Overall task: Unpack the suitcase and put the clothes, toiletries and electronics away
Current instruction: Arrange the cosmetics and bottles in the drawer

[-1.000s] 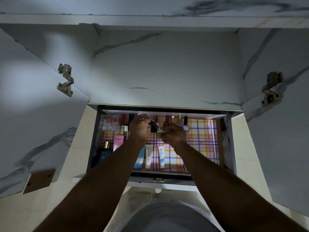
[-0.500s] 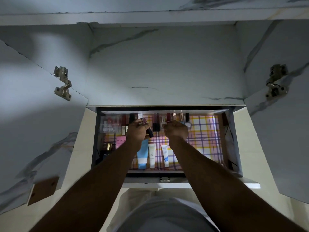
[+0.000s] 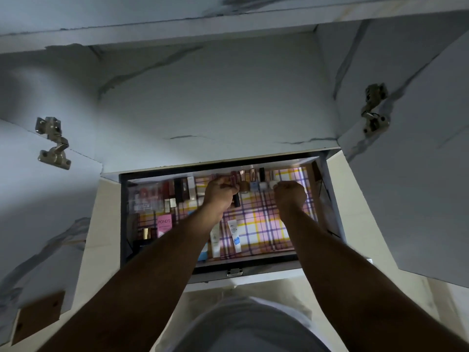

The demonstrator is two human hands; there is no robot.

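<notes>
Two hands of mine reach into an open drawer (image 3: 332, 199) pulled out below a marble-patterned cabinet whose two doors stand swung wide, a metal hinge (image 3: 52, 143) showing on the left door and another hinge (image 3: 375, 107) on the right. The cabinet's back panel (image 3: 215, 102) is pale with dark veins, and the light is dim everywhere except inside the drawer. Its floor is covered by a checked liner (image 3: 266, 224) in pink, yellow and purple.

My left hand (image 3: 220, 193) has its fingers curled round a small dark tube (image 3: 237, 199), held over the far middle of the drawer. My right hand (image 3: 289, 194) is clenched near the back row of small bottles (image 3: 253, 177); I cannot tell whether it grasps anything.

Along the drawer's left side sit a pink box (image 3: 164, 226) marked POND'S, a dark bottle with a gold cap (image 3: 145, 238), and a crowd of lipsticks and clear cases (image 3: 157, 196) further back. Two white tubes (image 3: 234, 235) lie flat on the liner near the front edge, between my forearms. A small metal latch (image 3: 234, 272) sits at the middle of the drawer front. Beige floor tiles (image 3: 101, 237) show either side.
</notes>
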